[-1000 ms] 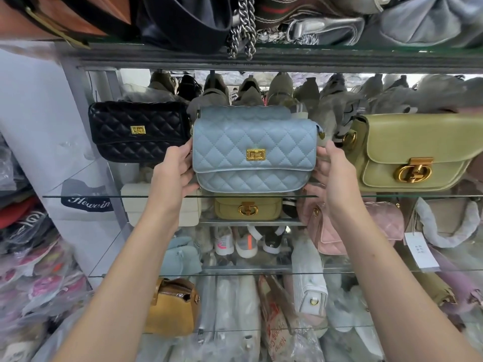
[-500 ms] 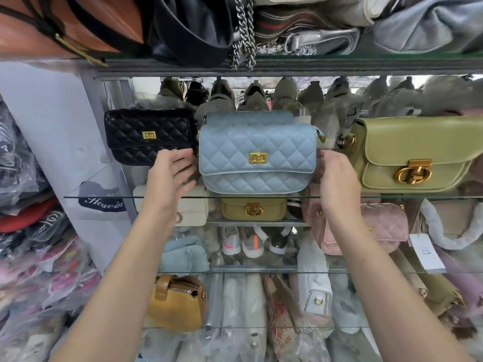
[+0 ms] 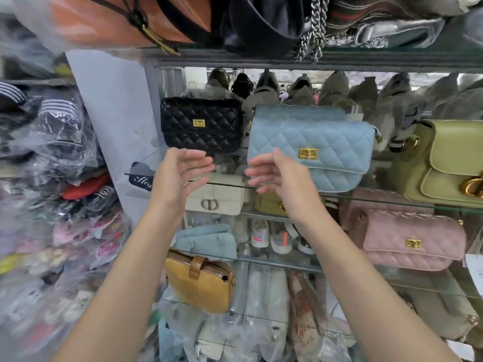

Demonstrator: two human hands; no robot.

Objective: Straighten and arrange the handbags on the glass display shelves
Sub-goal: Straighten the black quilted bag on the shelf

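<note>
My left hand (image 3: 180,173) and right hand (image 3: 274,173) hung spread and empty, palms facing each other, near the front edge of the glass shelf (image 3: 366,199). The blue bag (image 3: 321,142) stood upright on that shelf, with the black bag (image 3: 201,125) just left of it and the green bag (image 3: 449,163) to its right. My right fingers (image 3: 257,176) overlapped the blue bag's lower left corner; I could not tell if they touched it. A pink bag (image 3: 413,241) sat one shelf below.

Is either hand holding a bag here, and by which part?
Nothing is held. Left hand and right hand are both open; the right one overlaps a corner of the blue bag without gripping.
</note>
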